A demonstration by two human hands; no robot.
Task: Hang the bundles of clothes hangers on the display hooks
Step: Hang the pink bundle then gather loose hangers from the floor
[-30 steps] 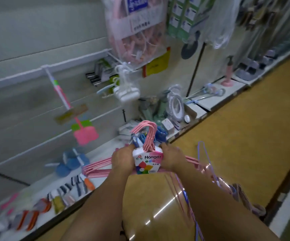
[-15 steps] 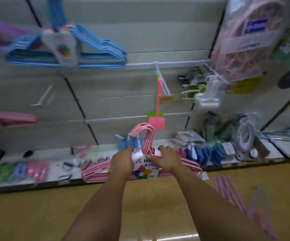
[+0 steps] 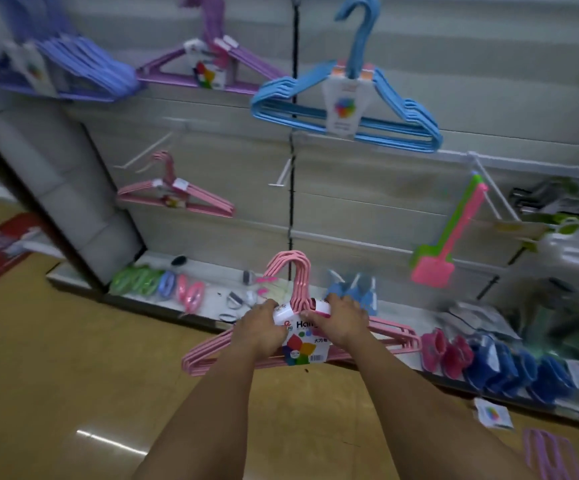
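You held the pink hanger bundle (image 3: 295,327) low in the middle, near the bottom shelf edge (image 3: 163,303), with your left hand (image 3: 260,329) and your right hand (image 3: 345,322) each curled tight around its top by the paper label (image 3: 300,344). Just above it, two bare white hooks (image 3: 281,174) stuck out from the far wall with open room around them. Higher up hung a blue bundle (image 3: 347,109), a purple bundle (image 3: 208,67) and, to the left, another pink bundle (image 3: 173,195).
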